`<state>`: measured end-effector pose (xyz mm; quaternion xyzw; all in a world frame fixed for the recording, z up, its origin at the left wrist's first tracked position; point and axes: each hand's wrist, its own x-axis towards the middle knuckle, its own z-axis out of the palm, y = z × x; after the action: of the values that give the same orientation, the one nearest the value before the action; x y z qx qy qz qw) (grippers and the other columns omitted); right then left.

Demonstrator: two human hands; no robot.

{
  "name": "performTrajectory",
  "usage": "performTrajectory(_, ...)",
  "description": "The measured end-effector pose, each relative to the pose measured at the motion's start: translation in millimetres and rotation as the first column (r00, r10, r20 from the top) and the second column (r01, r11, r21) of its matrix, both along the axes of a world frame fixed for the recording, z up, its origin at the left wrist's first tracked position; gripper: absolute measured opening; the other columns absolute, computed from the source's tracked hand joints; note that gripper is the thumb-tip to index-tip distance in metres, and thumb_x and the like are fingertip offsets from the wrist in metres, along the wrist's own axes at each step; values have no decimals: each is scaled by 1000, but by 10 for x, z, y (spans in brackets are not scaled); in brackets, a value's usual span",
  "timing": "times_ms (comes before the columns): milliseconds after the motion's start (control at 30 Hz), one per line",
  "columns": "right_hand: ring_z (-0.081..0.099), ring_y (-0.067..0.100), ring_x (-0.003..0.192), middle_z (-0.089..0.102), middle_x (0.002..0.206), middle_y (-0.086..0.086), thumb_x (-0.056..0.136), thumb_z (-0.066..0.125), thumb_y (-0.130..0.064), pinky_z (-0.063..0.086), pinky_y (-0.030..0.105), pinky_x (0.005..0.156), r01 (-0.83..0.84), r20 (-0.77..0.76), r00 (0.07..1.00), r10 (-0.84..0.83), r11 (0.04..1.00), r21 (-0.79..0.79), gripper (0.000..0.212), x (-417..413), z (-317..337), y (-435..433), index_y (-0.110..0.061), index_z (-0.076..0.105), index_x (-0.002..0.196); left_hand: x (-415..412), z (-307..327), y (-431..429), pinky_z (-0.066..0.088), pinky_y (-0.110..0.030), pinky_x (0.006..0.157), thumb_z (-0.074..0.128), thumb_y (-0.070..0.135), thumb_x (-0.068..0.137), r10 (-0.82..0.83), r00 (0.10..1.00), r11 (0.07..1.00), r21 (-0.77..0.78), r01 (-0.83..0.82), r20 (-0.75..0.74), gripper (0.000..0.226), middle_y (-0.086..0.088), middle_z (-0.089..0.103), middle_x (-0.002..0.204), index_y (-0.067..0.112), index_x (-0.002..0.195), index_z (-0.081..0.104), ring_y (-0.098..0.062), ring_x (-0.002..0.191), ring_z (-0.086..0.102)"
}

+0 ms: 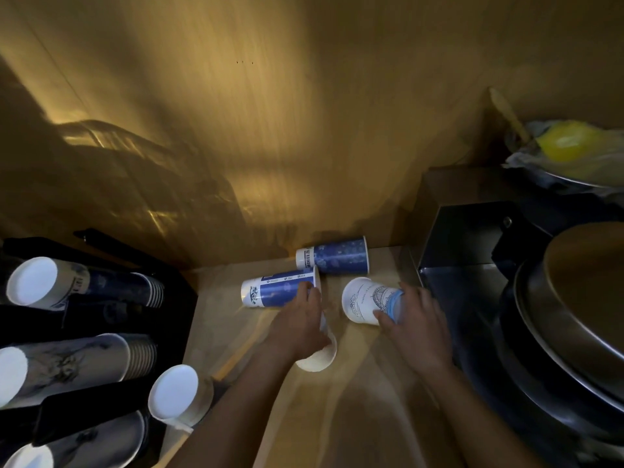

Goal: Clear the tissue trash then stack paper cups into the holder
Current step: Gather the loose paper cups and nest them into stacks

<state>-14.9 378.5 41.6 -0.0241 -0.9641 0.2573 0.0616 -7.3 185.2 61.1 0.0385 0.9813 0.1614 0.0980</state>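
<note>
Three blue-and-white paper cups lie on the wooden counter. My left hand (pixel 304 319) grips a cup (pixel 319 358) whose open rim points toward me, and its fingertips touch another blue cup (pixel 273 290) lying on its side. My right hand (pixel 413 319) is closed around a white cup with a line drawing (pixel 363 300), base turned to the left. A third blue cup (pixel 334 255) lies by the back wall, untouched. The black cup holder (pixel 84 336) at the left carries several stacks of cups lying sideways. No tissue is visible.
A dark metal box (pixel 466 238) stands at the right. Stacked round metal pans (pixel 567 315) sit beside it. A yellow object in a plastic bag (pixel 570 146) rests on a plate behind them. A wooden wall closes the back. A lone cup stack (pixel 175 395) stands beside the holder.
</note>
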Motion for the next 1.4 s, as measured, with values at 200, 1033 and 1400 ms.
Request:
performTrajectory(200,46,30,110,50,122,16,73,70,-39,40,40,89,-9,-101,995,1,997,-77,66,-5,136,10,-11,39,125,129,-149,-97,29,-44,111,71,49,67,162,975,984,100,-148,-153,84,-4,30,148,22,137,32,-25,132,34)
performTrajectory(1033,44,10,104,42,113,-7,71,73,-33,36,17,83,-401,-325,897,301,862,-309,57,127,711,-527,-20,46,120,279,-437,36,56,-42,89,85,32,63,425,905,504,831,-235,-1,56,3,70,113,32,113,59,-11,106,65)
performTrajectory(1400,38,8,111,44,132,-3,70,71,-43,32,22,90,-512,5,858,514,855,-81,72,157,-95,-590,-27,34,130,559,-722,58,39,-26,98,73,43,60,294,955,728,637,-253,44,69,21,46,116,51,116,33,-11,117,47)
